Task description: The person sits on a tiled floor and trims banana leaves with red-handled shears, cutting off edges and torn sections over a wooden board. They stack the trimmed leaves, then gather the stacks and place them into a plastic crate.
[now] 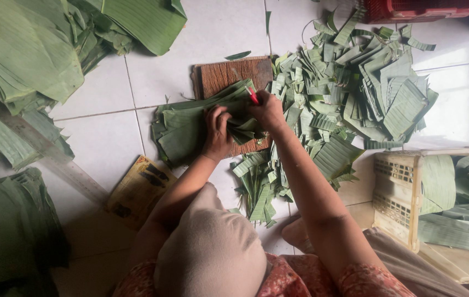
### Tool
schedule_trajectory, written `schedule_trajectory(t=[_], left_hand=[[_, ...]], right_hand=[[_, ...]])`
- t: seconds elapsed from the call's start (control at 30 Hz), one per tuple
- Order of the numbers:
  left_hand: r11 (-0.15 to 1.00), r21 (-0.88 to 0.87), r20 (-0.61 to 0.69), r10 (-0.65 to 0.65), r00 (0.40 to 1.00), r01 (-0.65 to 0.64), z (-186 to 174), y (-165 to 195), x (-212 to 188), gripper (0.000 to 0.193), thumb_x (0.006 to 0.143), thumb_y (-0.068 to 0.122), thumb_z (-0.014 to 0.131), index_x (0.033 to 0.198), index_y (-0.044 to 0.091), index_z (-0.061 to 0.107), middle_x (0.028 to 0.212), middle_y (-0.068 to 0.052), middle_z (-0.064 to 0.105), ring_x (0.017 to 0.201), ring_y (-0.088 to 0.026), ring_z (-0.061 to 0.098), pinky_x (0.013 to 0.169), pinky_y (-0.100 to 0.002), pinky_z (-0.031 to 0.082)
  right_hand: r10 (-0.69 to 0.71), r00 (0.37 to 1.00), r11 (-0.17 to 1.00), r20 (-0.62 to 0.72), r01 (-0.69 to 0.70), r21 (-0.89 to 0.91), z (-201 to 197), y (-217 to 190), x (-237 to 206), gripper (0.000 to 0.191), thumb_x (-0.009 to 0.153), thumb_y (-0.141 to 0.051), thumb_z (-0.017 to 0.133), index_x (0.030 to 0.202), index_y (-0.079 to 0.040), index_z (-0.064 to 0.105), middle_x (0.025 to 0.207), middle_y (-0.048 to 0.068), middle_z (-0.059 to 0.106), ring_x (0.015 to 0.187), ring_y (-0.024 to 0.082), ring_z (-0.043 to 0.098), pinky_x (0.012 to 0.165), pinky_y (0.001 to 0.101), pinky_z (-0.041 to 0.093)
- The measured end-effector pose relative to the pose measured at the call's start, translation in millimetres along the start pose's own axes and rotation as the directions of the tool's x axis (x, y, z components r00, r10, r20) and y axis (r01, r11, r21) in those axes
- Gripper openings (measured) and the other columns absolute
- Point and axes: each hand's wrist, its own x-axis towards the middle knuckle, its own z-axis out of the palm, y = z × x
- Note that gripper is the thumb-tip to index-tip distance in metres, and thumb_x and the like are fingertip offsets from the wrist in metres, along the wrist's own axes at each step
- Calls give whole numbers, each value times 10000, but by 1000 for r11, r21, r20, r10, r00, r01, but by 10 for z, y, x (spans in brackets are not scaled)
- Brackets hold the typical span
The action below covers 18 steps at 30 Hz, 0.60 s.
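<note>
A stack of folded banana leaves [182, 129] lies across a brown wooden cutting board [229, 74] on the white tiled floor. My left hand [217, 133] presses down on the stack near its right end. My right hand [267, 110] grips a small cutter with a red handle [252, 95], its tip against the leaves at the stack's right edge. Cut leaf strips [259, 190] lie below the board, beside my right forearm.
A big heap of cut leaf pieces [355, 88] spreads right of the board. Whole leaves [25, 60] pile up at the left. A cream plastic crate [399, 192] holds leaves at right. A red basket [421, 8] sits at top, a long ruler [64, 168] and a printed packet [138, 190] at left.
</note>
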Motion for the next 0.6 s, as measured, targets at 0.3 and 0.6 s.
schedule_trajectory(t=[0.3,0.6], left_hand=[[999,-9,7,31,1000,-31,-18,29,34,437,773,-49,660,1146,55,459,1593,-215,325,1511,-507,222,1237,-691,101],[988,-96,-143,109,984,-123,79,-73,0,570,780,-40,690,1259,82,407,1299,-127,484,1349,-389,456,1257,-681,179]], right_hand=[[66,988,979,136,-91,185,-17,42,-216,233,803,-70,702,1009,37,726,892,165,731,810,215,687,763,335,557],[136,990,984,-37,-131,118,17,-67,-116,286,860,-186,687,1122,-78,724,879,172,751,798,257,742,764,349,551]])
